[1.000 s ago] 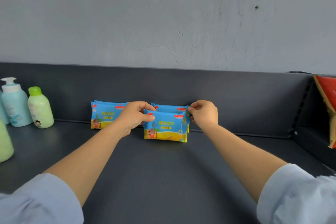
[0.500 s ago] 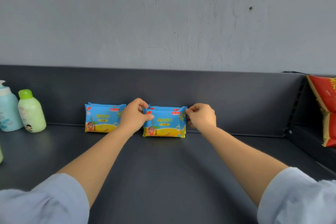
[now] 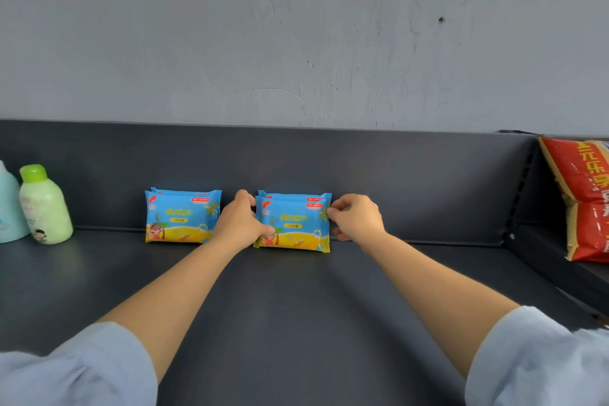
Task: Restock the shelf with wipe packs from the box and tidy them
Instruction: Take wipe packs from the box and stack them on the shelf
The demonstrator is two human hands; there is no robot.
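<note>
left hand (image 3: pixel 239 224): from my screen it's wrapped round the left edge of the front pack (image 3: pixel 293 224), thumb on the printed face down low and fingers curled over the top corner
right hand (image 3: pixel 357 219): pinching the same pack's right edge near the top, thumb and fingertips closed on the crimped seal
front pack: blue and yellow wipes, standing upright on the shelf (image 3: pixel 296 306), close to the back panel (image 3: pixel 395 175) and held between both hands
second pack (image 3: pixel 296 195): right behind the front one. I only see its top strip poking up, so I can't tell if it touches the panel
left pair (image 3: pixel 181 217): two more of the same wipes standing one behind the other, just left of my left hand, nobody touching them
bottles: green-capped bottle (image 3: pixel 44 208) and pale blue bottle (image 3: pixel 8 208) side by side at the far left of the shelf
red bag (image 3: pixel 590 198): leaning on the next shelf section at the far right, well apart from the wipes
</note>
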